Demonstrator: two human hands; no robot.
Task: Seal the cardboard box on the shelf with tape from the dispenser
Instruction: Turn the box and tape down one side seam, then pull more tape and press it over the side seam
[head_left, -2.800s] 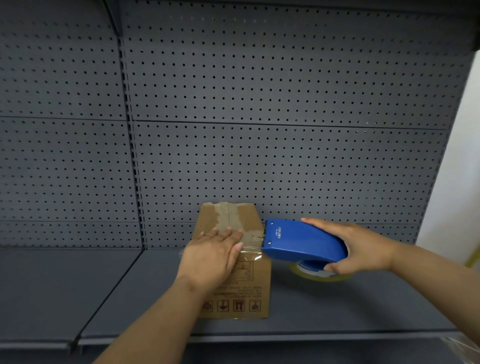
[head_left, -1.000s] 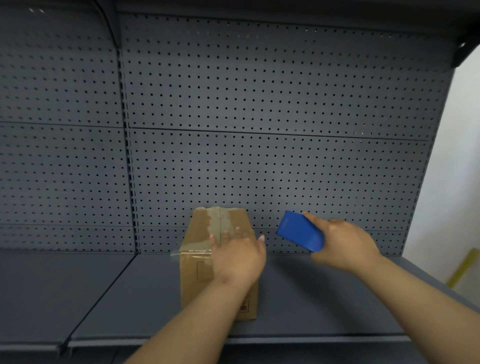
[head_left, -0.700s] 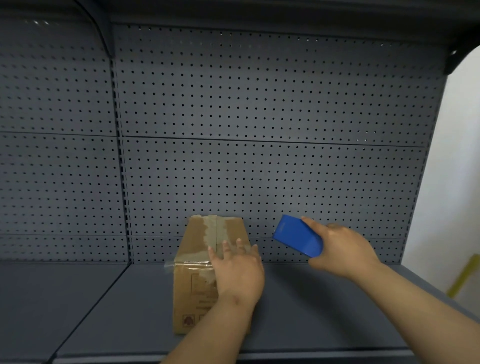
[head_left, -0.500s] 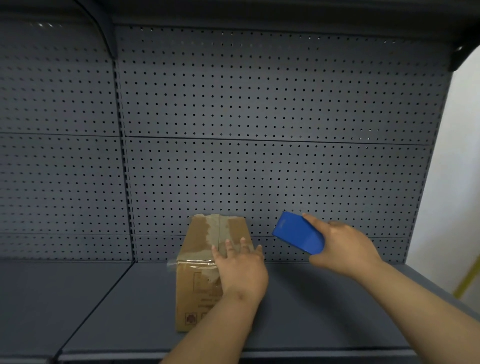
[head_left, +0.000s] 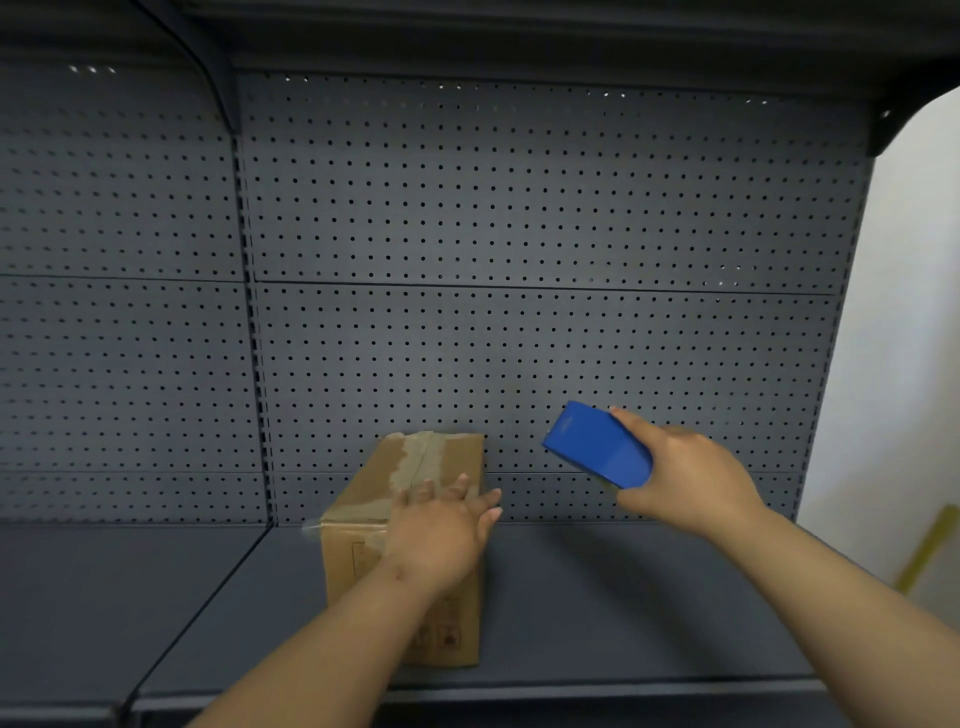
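While the cardboard box (head_left: 410, 525) stands mid-shelf (head_left: 623, 613) near the front edge, top seam already taped, left hand (head_left: 441, 525) flat, fingers spread, pressing the strip, right hand (head_left: 680, 478) gripping the blue tape dispenser (head_left: 597, 444) clear: sealing seemingly nearly complete.

there is one view only, worn on the person's head, so nothing is shared with a second camera. it looks forward and a little down into a grey shelf (head_left: 597, 587) bay, facing the pegboard back panel (head_left: 519, 218) squarely. the wide lens bends the panel edges outward. both forearms enter from the bottom edge, and the left hand (head_left: 441, 530) and right hand (head_left: 685, 483) sit near, in the lower middle. the underside of the shelf above fills the top, and a pale wall (head_left: 904, 338) shows at the right.
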